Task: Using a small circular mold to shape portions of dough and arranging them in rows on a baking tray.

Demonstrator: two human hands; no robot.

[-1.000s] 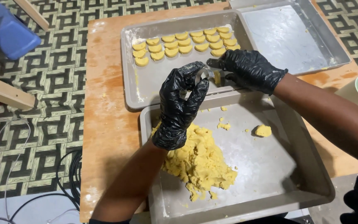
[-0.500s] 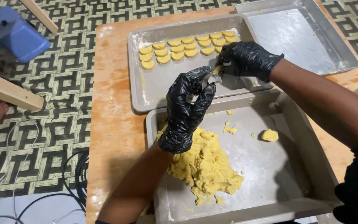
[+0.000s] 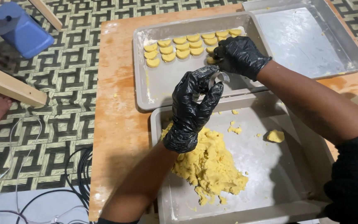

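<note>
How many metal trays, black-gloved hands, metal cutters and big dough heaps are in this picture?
Metal trays: 3 (one with shaped dough pieces, one empty, one with the dough heap)
Black-gloved hands: 2 (left hand, right hand)
Metal cutter: 1, in the left hand
Big dough heap: 1
Total: 7
</note>
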